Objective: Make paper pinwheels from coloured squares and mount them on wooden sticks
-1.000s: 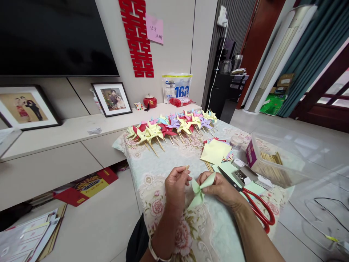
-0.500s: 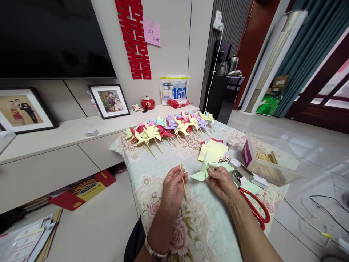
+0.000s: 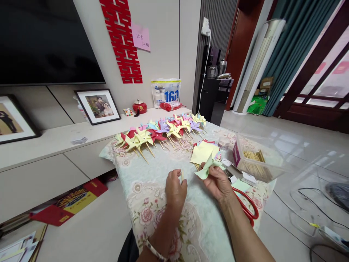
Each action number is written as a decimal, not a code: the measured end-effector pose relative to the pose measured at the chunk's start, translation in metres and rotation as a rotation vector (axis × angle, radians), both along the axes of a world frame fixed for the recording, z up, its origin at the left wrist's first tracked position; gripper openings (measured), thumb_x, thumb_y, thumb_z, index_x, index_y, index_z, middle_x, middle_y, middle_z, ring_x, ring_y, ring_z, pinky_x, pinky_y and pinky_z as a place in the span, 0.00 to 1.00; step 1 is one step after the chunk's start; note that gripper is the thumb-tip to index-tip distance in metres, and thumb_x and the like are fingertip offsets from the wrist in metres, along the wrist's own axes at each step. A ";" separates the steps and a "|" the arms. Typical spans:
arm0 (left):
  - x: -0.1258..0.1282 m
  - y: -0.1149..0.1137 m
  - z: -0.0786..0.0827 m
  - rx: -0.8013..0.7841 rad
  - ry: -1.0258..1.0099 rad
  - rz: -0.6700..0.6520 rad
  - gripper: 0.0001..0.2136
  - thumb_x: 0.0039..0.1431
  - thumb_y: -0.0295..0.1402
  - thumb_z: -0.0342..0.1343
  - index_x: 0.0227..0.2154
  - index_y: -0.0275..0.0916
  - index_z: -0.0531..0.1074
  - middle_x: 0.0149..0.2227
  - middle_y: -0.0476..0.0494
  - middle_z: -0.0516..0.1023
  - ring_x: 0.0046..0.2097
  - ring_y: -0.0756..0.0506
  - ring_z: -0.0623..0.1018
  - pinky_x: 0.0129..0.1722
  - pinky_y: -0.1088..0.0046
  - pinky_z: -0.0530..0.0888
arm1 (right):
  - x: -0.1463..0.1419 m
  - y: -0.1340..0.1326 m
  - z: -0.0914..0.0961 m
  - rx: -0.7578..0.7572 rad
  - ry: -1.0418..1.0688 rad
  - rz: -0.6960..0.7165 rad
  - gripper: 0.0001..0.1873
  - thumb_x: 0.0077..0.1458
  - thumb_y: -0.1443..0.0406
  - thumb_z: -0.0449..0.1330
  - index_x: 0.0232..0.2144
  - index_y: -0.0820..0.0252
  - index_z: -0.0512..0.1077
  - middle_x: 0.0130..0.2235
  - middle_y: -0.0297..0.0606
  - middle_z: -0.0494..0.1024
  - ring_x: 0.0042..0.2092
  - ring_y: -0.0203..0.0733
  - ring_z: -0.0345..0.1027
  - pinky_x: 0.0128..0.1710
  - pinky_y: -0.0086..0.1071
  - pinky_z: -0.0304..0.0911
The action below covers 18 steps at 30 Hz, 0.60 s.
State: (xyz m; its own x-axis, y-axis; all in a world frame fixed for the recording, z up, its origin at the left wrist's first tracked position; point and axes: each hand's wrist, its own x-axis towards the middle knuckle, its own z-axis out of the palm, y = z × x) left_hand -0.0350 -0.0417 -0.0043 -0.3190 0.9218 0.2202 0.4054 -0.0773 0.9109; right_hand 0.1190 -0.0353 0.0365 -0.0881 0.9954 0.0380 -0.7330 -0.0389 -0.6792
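My left hand [image 3: 176, 191] is closed around a thin wooden stick [image 3: 182, 176]; only its upper end shows past the fingers. To its right, my right hand [image 3: 218, 183] pinches a pale green paper pinwheel [image 3: 209, 168] with curled blades. Hand and pinwheel are in front of a stack of coloured paper [image 3: 203, 152], yellow on top. Beside my right wrist lie red-handled scissors [image 3: 249, 207]. A small open box [image 3: 230, 174] with tiny metal pieces stands just past that hand. Finished-looking pinwheels [image 3: 163, 131] in yellow, red, purple and blue lie along the far side.
A clear plastic bin [image 3: 265, 174] holding several wooden sticks [image 3: 254, 156] stands at the table's right. Near it sits a round clear container [image 3: 224, 142]. A floral cloth [image 3: 152, 182] covers the table. Behind runs a white cabinet [image 3: 54, 145] with framed photos; cables lie on the right-hand floor.
The stick has turned in my left hand, so less of it shows. My right hand has tilted the green pinwheel, whose blades now look more upright. The camera view has swung slightly right.
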 end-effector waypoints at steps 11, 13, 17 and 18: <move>-0.004 -0.020 0.016 -0.004 -0.811 -0.482 0.25 0.48 0.45 0.65 0.45 0.34 0.74 0.30 0.45 0.79 0.31 0.48 0.74 0.34 0.73 0.70 | -0.021 0.000 -0.007 -0.042 -0.289 -0.057 0.17 0.34 0.63 0.77 0.30 0.59 0.81 0.27 0.32 0.80 0.29 0.37 0.67 0.34 0.30 0.61; -0.003 -0.020 0.017 -0.060 -0.821 -0.479 0.25 0.45 0.46 0.68 0.42 0.35 0.74 0.25 0.49 0.77 0.25 0.51 0.71 0.29 0.75 0.67 | -0.024 -0.003 -0.006 -0.043 -0.329 -0.039 0.16 0.34 0.62 0.77 0.30 0.60 0.81 0.27 0.33 0.80 0.30 0.38 0.68 0.35 0.31 0.61; -0.002 -0.017 0.017 -0.116 -0.829 -0.390 0.21 0.40 0.43 0.71 0.33 0.37 0.73 0.23 0.51 0.77 0.23 0.52 0.71 0.27 0.76 0.67 | -0.029 -0.006 -0.003 -0.036 -0.395 -0.006 0.16 0.33 0.62 0.76 0.28 0.60 0.81 0.26 0.33 0.80 0.30 0.39 0.67 0.35 0.32 0.60; -0.003 -0.016 0.016 -0.117 -0.832 -0.378 0.20 0.40 0.43 0.71 0.32 0.36 0.73 0.24 0.50 0.78 0.25 0.51 0.73 0.29 0.76 0.69 | -0.030 -0.006 -0.003 -0.032 -0.407 0.001 0.15 0.32 0.62 0.76 0.28 0.59 0.81 0.25 0.32 0.79 0.29 0.39 0.67 0.34 0.32 0.59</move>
